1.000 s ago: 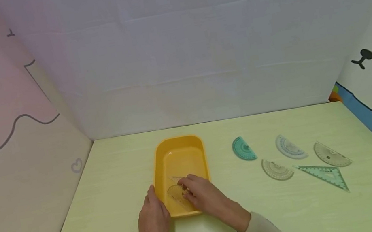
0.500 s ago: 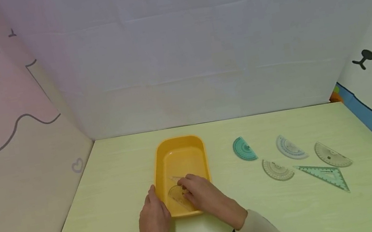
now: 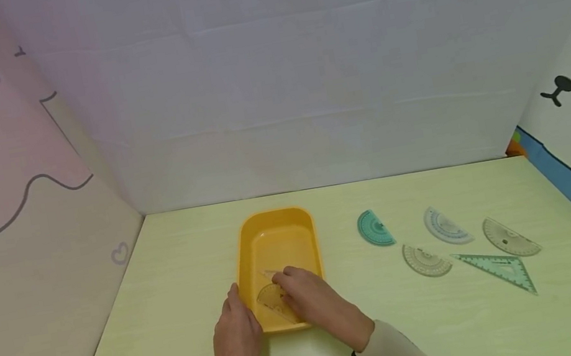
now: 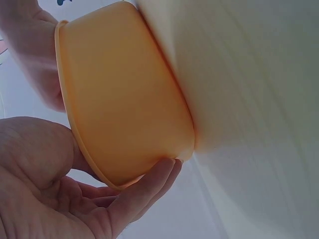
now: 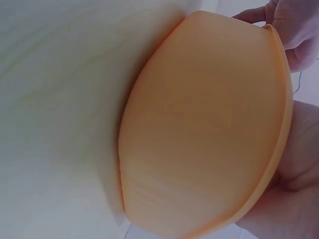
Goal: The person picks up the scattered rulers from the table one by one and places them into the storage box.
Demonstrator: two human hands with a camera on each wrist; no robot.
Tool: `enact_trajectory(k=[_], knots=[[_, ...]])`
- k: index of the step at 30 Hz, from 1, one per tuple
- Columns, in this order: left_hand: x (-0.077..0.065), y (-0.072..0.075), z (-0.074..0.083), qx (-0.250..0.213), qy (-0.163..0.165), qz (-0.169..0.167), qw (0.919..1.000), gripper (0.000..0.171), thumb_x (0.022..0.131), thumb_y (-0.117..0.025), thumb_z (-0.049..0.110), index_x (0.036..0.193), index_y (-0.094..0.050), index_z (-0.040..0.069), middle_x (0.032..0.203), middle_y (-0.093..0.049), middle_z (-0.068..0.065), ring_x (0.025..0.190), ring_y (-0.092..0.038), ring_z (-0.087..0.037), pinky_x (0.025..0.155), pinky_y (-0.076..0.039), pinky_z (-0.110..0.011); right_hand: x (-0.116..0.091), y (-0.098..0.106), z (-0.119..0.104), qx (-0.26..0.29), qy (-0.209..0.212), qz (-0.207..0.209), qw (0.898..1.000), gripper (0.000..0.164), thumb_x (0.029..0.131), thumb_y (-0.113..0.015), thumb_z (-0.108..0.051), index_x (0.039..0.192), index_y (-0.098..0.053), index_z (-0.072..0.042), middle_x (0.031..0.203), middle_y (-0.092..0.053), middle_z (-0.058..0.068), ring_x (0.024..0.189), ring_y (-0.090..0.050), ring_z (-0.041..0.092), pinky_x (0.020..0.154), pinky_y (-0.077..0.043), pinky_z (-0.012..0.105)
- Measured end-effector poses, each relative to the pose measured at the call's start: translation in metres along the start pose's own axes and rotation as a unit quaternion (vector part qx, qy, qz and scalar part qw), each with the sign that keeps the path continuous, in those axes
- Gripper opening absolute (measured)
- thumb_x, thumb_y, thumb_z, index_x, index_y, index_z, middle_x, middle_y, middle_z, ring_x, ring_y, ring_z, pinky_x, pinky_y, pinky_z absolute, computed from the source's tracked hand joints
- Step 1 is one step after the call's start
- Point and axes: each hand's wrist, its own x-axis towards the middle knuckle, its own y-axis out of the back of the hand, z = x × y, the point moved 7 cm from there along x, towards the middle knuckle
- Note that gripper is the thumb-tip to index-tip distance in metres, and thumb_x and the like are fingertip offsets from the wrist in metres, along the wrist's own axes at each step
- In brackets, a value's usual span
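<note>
A yellow plastic tray (image 3: 276,236) stands on the table. My left hand (image 3: 236,334) grips its near left corner; in the left wrist view the thumb goes over the rim and fingers lie along the outer wall. My right hand (image 3: 314,299) reaches into the near end of the tray, fingers bent downward. A clear protractor (image 3: 272,301) lies there beside the fingertips, and a clear pointed piece, perhaps a set square (image 3: 269,273), shows just beyond them. Whether the right fingers pinch either is hidden. The right wrist view shows mainly the tray's outer wall (image 5: 199,119).
To the tray's right lie a teal protractor (image 3: 375,228), a bluish clear protractor (image 3: 445,227), two greyish clear protractors (image 3: 426,260) and a green set square (image 3: 499,270). A white backdrop (image 3: 304,86) rises behind the pale table (image 3: 184,251).
My right fingers have shifted slightly within the tray, and the thumb has gone out of sight behind the hand. The right wrist has moved a little left. My left hand keeps its place.
</note>
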Motion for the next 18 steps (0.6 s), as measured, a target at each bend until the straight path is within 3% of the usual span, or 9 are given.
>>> enact_trajectory(k=[7,18], knots=[[-0.0012,0.0011,0.0012,-0.004,-0.01,0.01,0.9999,0.038,0.098,-0.054,-0.006,0.134,-0.047,-0.016,0.106,-0.064,-0.033,0.083,-0.07,-0.047,0.065,-0.059,-0.052,0.0017,-0.0011,0.0014,0.006,-0.017,-0.006,1.0,0.013,0.088,-0.073,0.005,0.086,-0.063,-0.003,0.073,-0.054,0.003,0.063,-0.046,0.013,0.059,-0.043,0.022],[-0.0014,0.0018,0.002,-0.003,-0.014,0.018,0.9997,0.037,0.097,-0.054,-0.007,0.132,-0.047,-0.016,0.105,-0.064,-0.033,0.083,-0.07,-0.048,0.064,-0.059,-0.052,0.0023,-0.0036,0.0027,-0.014,-0.045,-0.016,0.999,0.013,0.088,-0.077,0.0,0.087,-0.064,-0.003,0.075,-0.056,0.005,0.066,-0.053,0.015,0.06,-0.046,0.024]])
